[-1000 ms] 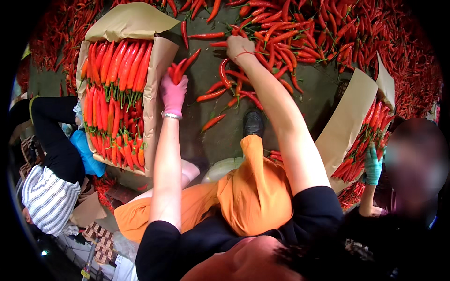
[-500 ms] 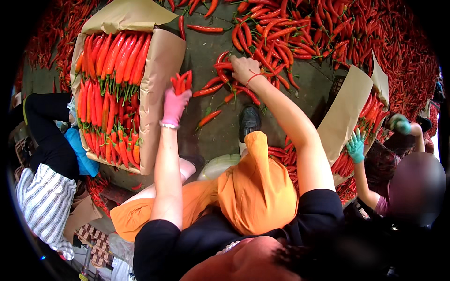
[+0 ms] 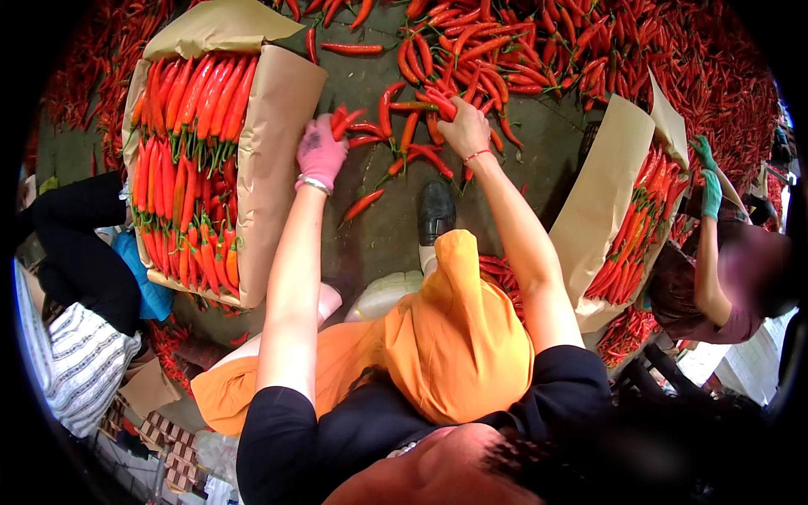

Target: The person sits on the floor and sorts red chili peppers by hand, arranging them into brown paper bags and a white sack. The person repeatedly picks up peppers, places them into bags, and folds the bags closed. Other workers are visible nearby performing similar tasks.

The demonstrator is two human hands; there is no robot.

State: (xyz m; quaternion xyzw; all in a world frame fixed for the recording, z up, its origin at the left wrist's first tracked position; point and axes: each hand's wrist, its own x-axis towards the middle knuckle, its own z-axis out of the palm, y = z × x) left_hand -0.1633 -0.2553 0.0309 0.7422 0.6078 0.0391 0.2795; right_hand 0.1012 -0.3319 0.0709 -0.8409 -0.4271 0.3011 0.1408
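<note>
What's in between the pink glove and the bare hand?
In the head view, loose red chilies lie on the floor between the gloved left hand and bare right hand.

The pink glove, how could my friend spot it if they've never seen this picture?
Find the big brown-paper box on the left, packed with red chillies. Just right of it, the person's left hand holds a few chillies and wears the pink glove. It's the only pink one: the right hand has no glove, and the co-worker's gloves are green.
</note>
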